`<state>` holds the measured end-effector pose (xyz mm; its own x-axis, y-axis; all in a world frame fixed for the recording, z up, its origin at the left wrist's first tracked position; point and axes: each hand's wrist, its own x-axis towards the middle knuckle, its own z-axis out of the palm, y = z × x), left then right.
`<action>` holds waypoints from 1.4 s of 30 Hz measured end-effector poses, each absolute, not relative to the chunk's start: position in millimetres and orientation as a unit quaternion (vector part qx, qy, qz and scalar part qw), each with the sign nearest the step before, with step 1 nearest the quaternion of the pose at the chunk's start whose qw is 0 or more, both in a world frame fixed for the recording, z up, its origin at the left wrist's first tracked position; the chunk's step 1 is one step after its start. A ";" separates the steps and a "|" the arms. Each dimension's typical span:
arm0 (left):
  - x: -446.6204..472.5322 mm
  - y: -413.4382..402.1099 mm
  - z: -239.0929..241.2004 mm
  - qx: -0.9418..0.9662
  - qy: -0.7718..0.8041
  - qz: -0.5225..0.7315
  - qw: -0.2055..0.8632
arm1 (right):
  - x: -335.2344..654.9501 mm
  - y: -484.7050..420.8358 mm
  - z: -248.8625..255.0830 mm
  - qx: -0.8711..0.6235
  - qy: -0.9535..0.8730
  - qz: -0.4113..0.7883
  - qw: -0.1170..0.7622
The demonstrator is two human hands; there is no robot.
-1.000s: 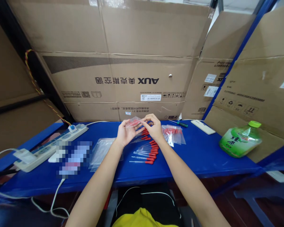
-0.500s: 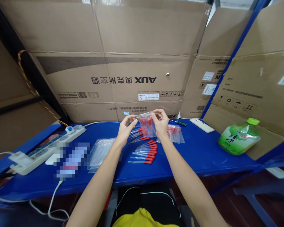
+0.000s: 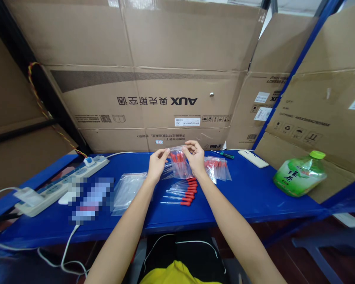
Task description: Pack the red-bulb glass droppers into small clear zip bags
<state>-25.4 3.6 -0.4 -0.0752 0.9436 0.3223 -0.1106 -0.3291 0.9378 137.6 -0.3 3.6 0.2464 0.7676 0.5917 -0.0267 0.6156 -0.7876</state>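
Observation:
Both hands hold up a small clear plastic bag [image 3: 179, 161] with red-capped droppers inside, above the blue table [image 3: 254, 193]. My left hand [image 3: 157, 162] pinches the bag's top left edge. My right hand [image 3: 195, 157] pinches its top right edge. Below the hands lies a row of several loose droppers [image 3: 185, 191] with red bulbs. Filled bags [image 3: 219, 167] lie just right of my right hand. A stack of empty clear bags [image 3: 127, 189] lies to the left of my left arm.
A white power strip [image 3: 62, 181] with cables sits at the left. A green drink bottle [image 3: 300, 175] lies on its side at the right. A white flat device [image 3: 253, 158] and a green screwdriver [image 3: 225, 154] lie at the back. Cardboard boxes [image 3: 165, 79] wall the table.
The bag was turned from lying flat between the hands to hanging upright, with both hands pinching its top edge. The hands stay close together above the droppers.

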 end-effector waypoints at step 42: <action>-22.9 -10.3 6.4 0.660 0.352 0.610 0.261 | 141.4 -7.4 5.2 -0.339 -0.653 0.332 0.590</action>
<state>-22.9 -10.3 6.4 0.0088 0.7833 0.6216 0.1464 -0.6160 0.7741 141.4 -7.4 5.2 -0.0737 0.8347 0.5457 0.0507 0.5496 -0.8339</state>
